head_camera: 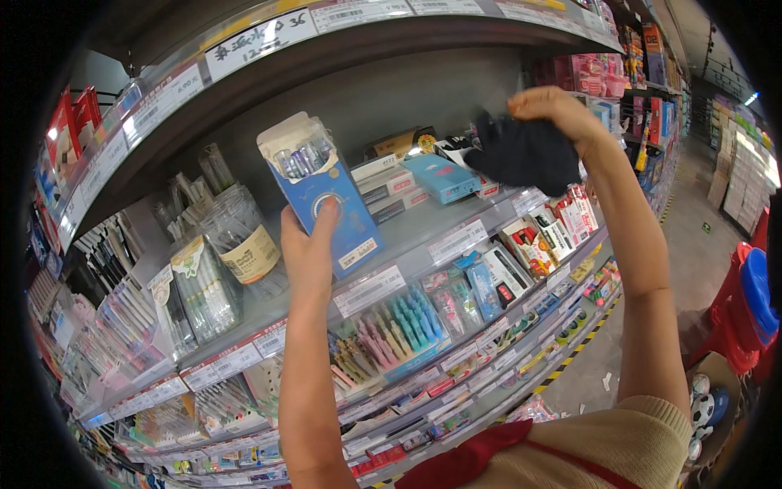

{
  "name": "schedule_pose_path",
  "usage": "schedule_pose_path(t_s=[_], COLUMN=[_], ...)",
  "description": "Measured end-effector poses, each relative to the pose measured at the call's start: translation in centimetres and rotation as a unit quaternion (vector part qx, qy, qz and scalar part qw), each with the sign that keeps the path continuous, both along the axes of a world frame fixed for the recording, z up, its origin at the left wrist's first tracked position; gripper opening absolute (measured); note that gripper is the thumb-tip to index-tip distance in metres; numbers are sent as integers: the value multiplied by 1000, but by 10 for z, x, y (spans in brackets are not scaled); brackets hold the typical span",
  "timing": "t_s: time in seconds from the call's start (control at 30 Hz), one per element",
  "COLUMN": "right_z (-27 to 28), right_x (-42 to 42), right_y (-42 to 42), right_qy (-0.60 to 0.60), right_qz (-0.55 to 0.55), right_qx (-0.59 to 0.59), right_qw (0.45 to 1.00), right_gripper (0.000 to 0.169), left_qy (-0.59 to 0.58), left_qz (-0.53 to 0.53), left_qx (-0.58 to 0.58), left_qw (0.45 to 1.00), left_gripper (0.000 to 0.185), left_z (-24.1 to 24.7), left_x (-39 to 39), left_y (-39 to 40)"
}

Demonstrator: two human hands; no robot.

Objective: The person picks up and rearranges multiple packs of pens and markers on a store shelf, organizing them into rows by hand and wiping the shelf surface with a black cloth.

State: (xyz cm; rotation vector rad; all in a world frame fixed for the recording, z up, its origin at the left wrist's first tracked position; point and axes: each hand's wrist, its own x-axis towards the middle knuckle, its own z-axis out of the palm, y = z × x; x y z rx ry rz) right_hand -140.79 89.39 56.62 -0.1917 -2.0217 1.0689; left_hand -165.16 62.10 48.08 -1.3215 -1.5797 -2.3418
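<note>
My left hand [308, 244] grips a blue cardboard box [351, 217] by its side, thumb across the front. The box is tilted, its torn white top standing up, and several clear-barrelled pens [303, 160] show inside. Whether its lower end rests on the shelf [400, 241], I cannot tell. My right hand [559, 113] is raised over the right part of that shelf, shut on a black cloth [531, 156] that looks like a glove and is slightly blurred. Behind the cloth lie a light-blue flat box [441, 177] and stacked white boxes [391, 191].
Left of the blue box stands a clear tub [238, 229] of pens beside packs of pens [204, 293]. An upper shelf edge [366, 18] with price tags overhangs. Pastel pens [397, 333] and marker boxes [528, 244] fill lower shelves. Red and blue tubs [742, 299] stand right.
</note>
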Motion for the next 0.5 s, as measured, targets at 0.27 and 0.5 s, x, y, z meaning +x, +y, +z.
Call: schedule_pose_path(t_s=[0.27, 0.5], right_z=[-42, -40], right_x=[-35, -60], right_y=[-9, -17], right_qy=[-262, -385], right_qz=[-227, -178], right_qx=[294, 261], right_qw=[891, 867], right_gripper=[61, 77], left_qy=[-4, -11], left_qz=[10, 3], left_qx=[10, 16], left_qw=[1000, 1000], left_gripper=[55, 54], left_z=[-1, -2], left_x=[-3, -7], left_y=[-5, -3])
